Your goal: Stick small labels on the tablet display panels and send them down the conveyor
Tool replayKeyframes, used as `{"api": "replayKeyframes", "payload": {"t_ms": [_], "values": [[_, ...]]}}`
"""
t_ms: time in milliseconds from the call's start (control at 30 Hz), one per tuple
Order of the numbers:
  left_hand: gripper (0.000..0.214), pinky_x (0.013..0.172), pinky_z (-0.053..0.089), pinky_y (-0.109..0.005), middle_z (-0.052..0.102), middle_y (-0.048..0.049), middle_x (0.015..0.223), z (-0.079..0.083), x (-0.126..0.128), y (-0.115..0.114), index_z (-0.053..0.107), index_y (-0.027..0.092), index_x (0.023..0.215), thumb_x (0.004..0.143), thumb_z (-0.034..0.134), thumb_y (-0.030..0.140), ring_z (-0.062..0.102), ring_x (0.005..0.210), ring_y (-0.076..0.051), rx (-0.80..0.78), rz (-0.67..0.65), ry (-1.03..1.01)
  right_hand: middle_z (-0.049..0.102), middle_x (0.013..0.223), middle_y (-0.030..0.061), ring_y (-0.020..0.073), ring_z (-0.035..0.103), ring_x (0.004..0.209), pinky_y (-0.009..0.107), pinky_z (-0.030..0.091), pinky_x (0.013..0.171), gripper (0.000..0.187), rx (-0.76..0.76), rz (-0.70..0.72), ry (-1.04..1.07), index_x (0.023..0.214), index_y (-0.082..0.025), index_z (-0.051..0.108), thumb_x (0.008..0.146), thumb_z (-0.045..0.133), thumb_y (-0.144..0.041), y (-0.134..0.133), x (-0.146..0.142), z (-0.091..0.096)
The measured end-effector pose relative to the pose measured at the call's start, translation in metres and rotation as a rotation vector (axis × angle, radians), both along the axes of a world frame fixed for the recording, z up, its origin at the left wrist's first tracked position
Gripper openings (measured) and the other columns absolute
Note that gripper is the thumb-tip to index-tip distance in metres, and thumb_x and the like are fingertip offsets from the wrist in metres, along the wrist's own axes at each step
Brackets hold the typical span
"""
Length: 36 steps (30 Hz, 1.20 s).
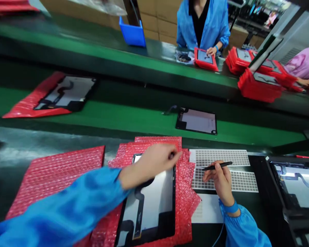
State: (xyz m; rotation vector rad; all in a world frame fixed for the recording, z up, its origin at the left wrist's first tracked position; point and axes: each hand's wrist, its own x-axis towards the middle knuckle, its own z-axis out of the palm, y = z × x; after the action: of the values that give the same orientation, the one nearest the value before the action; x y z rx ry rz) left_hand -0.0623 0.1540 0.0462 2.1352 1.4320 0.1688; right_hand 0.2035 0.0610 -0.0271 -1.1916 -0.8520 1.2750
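My left hand [154, 159] hangs over the upper part of a tablet screen panel [157, 195], fingers curled in; whatever they may pinch is hidden. The panel lies back side up, showing a silver-white plate with a dark flex cable [139, 209]. Beneath it is a stack of red bubble-wrap bags [184, 206]. In my right hand [222, 178] are black tweezers [218, 166], their thin tip pointing left. That hand is above two sheets of small grey square stickers [243, 181], and a blue strap [230, 207] circles its wrist.
Another red bubble-wrap pile [59, 175] lies left. At right is a black holder with a screen panel [297, 185]. A green conveyor [134, 120] behind carries a bare panel [198, 120] and one on a red bag [28, 99]. A co-worker [203, 24] handles a panel opposite, near a blue bin [132, 32].
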Motion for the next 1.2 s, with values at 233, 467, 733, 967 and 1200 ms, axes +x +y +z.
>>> {"api": "replayKeyframes", "payload": {"t_ms": [233,467,733,967,1200], "values": [[0.062,0.095,0.055,-0.042,0.074,-0.0232,0.118,-0.032,0.028,0.155,0.073,0.008,0.110,0.081,0.084,0.060,0.071,0.115,-0.037,-0.110,0.405,0.135,0.077,0.069,0.0015,0.0180,0.074,0.054,0.026,0.061,0.050,0.038,0.025,-0.049,0.010,0.104,-0.021,0.062,0.099,0.071,-0.058,0.000,0.011,-0.007],[0.038,0.097,0.060,-0.046,0.069,-0.0105,0.129,-0.056,0.021,0.178,0.067,0.016,0.128,0.100,0.072,0.041,0.070,0.113,-0.025,-0.287,0.560,-0.056,0.077,0.070,0.0018,0.0196,0.075,0.055,0.027,0.060,0.048,0.043,0.052,-0.062,0.048,0.103,-0.021,0.062,0.093,0.075,-0.062,0.005,0.013,-0.010],[0.043,0.097,0.061,-0.047,0.066,-0.0132,0.136,-0.017,0.023,0.162,0.064,0.016,0.135,0.100,0.072,0.039,0.068,0.116,-0.027,-0.392,0.696,-0.511,0.076,0.067,0.0013,0.0218,0.074,0.051,0.028,0.058,0.042,0.056,0.089,-0.100,0.055,0.098,-0.022,0.059,0.082,0.082,-0.070,0.014,0.014,-0.014],[0.034,0.082,0.064,-0.037,0.071,-0.0089,0.119,0.043,0.009,0.108,0.066,0.015,0.127,0.102,0.069,0.038,0.072,0.096,-0.019,-0.414,0.552,-0.882,0.076,0.066,0.0013,0.0194,0.073,0.049,0.026,0.058,0.043,0.058,0.131,-0.131,0.084,0.098,-0.021,0.060,0.080,0.084,-0.071,0.018,0.019,-0.019],[0.019,0.066,0.062,-0.028,0.074,-0.0074,0.084,0.071,-0.033,0.006,0.065,0.014,0.099,0.081,0.063,0.010,0.076,0.071,-0.018,-0.498,0.572,-1.062,0.077,0.065,0.0024,0.0203,0.074,0.048,0.026,0.058,0.042,0.056,0.154,-0.109,0.082,0.097,-0.020,0.061,0.081,0.084,-0.068,0.014,0.014,-0.008]]}}
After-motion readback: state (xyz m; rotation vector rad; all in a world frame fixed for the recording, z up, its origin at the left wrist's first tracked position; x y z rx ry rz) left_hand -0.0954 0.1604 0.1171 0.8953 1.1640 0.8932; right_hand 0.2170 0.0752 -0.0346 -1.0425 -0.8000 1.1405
